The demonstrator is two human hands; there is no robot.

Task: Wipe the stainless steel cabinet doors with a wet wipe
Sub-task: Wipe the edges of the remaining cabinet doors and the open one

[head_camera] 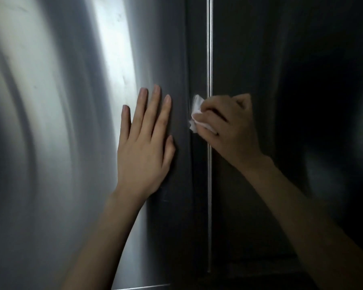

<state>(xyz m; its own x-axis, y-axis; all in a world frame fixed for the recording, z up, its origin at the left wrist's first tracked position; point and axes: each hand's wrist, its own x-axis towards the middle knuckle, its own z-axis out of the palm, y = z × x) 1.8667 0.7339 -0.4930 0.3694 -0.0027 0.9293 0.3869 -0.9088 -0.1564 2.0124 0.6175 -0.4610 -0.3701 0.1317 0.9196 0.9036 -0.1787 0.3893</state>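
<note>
My right grip [233,124] is curled round the bunched wet wipe [197,114], pressing it at the seam [197,59] between the left door [50,143] and right door [260,49], beside the bright edge strip [209,49]. My left grip [144,147] lies flat, palm down, on the left door, bracing it. I judge long vertical strokes down the seam, with steady pressure, will serve best
</note>
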